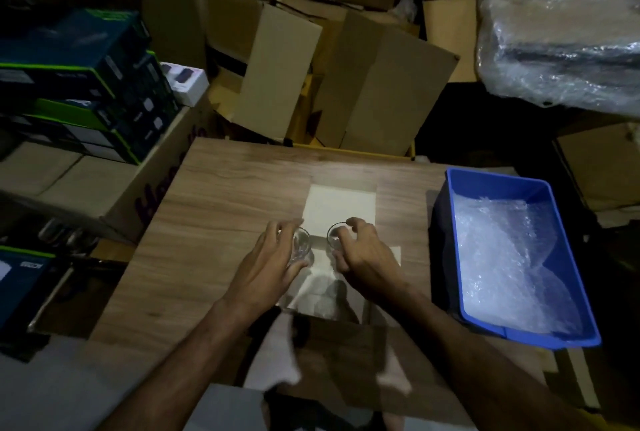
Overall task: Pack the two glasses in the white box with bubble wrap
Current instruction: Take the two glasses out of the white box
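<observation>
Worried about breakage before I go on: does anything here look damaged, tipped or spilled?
Nothing stands out. The left hand grips one glass, the right hand the other glass, both upright and unbroken over the open white box. Bubble wrap lies in the blue bin.

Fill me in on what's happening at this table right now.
A person stands at a wooden table, holding one clear glass in each hand. The left hand grips the left glass and the right hand grips the right glass, both held over the open white box. Neither glass is wrapped yet. The bubble wrap lies untouched in the blue bin to the right of the box.
</observation>
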### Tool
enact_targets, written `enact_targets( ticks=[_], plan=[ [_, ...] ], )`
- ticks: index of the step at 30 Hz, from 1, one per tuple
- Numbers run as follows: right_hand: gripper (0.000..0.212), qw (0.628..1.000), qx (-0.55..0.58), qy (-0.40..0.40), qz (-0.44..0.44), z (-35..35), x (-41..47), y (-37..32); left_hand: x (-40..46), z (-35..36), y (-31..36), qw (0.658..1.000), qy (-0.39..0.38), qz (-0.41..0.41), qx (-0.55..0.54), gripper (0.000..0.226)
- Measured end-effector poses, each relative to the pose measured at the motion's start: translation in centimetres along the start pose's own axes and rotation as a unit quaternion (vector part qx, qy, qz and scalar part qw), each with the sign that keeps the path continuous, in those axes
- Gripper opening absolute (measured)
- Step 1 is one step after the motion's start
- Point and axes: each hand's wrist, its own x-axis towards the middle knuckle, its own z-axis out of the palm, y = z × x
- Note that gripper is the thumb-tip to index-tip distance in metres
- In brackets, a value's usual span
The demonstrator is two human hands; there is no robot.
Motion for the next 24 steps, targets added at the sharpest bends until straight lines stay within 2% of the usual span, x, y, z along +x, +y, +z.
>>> enact_targets(
  ticks=[3,8,13,18,24],
  plan=[
    [0.056,1.000,0.002,0.010,-0.020,-1.4,2.0,-1.6,0.0,-2.2,-0.7,0.998,0.034,-0.029,0.032,0.070],
    [0.054,0.999,0.014,0.003,-0.049,-1.3,6.3,-6.2,-0.8,-4.7,-3.9,0.988,0.079,-0.127,0.037,0.064],
    [0.053,0.994,0.072,-0.028,-0.082,1.7,10.8,-10.6,-2.9,-4.5,-9.8,0.976,0.058,-0.209,0.027,0.063],
    [0.055,0.990,0.066,-0.084,-0.087,5.8,14.6,-13.3,-3.5,-3.1,-13.8,0.961,0.026,-0.275,0.012,0.065],
    [0.054,0.987,0.063,-0.122,-0.080,8.8,17.0,-14.5,-3.1,-2.4,-16.4,0.957,0.014,-0.290,0.001,0.068]
  ],
)
